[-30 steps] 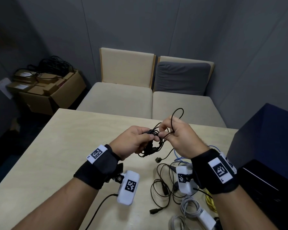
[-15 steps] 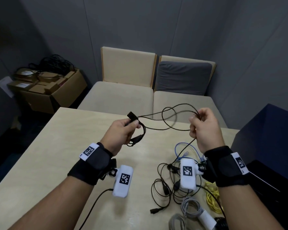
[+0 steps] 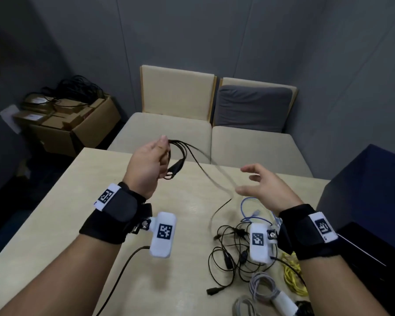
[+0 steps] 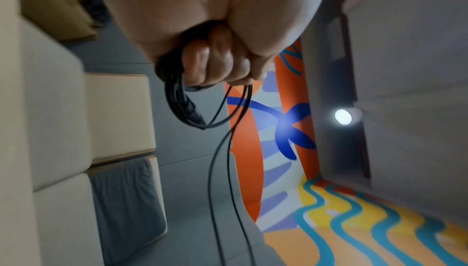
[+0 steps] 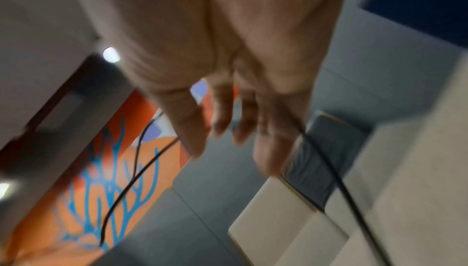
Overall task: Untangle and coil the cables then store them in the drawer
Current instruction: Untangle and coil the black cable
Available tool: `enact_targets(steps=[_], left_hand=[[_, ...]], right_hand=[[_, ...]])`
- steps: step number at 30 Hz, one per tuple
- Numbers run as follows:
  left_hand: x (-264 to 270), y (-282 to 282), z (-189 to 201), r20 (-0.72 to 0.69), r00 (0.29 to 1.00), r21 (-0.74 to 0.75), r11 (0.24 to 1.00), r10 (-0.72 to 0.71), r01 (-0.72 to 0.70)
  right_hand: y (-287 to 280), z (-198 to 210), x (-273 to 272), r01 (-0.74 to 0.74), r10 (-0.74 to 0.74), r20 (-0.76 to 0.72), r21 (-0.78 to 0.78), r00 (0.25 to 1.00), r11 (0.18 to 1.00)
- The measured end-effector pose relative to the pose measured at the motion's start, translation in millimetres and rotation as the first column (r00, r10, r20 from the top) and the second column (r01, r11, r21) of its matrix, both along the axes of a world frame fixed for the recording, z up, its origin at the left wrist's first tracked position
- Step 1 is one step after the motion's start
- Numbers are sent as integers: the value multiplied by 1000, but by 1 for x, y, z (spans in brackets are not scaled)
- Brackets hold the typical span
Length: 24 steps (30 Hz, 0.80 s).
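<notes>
Head view showed left hand (image 3: pixel 146 166) gripping one part-coiled black cable (image 3: pixel 179 166), right hand (image 3: pixel 268 189) with fingers wide and empty, remaining cables (image 3: pixel 226 258) tangled on the bench (image 3: pixel 55 224), unstored.

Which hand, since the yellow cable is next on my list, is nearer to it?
Right. The right hand hovers open beyond the yellow cable; the left hand grips the black cable much farther to the left.

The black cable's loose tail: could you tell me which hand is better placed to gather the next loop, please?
Right, probably. The left hand grips the coiled loops, so it is occupied; the right hand is open, fingers spread, beside the tail hanging toward the table.
</notes>
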<state>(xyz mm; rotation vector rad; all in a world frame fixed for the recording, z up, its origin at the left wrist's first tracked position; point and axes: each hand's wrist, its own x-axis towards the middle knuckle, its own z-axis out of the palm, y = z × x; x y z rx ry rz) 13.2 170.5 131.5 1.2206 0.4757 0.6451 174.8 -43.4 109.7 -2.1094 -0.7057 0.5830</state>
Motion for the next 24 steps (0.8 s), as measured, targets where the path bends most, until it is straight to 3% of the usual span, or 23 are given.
enact_targets(steps=[3,8,12,18,21,24], left_hand=[[4,-18,12,-27,993,24,993,-111,112],[9,-41,24,-14,963,-94,959,-270,268],[4,-36,27,64,942,-233,913,-329,335],[-2,-39,24,278,840,-342,770,-465,539],[-2,-42,21,356,816,-404,713,-455,573],[0,-50,22,305,838,-403,736,-453,544]], right_hand=[[12,13,-15,-115,107,66,135,992,984],[44,19,-38,-297,285,91,387,954,873],[48,22,-44,-186,287,-115,529,951,828],[52,30,-61,-151,309,-175,591,935,792],[55,31,-68,-122,269,-143,630,952,767],[60,28,-69,-129,138,31,591,990,796]])
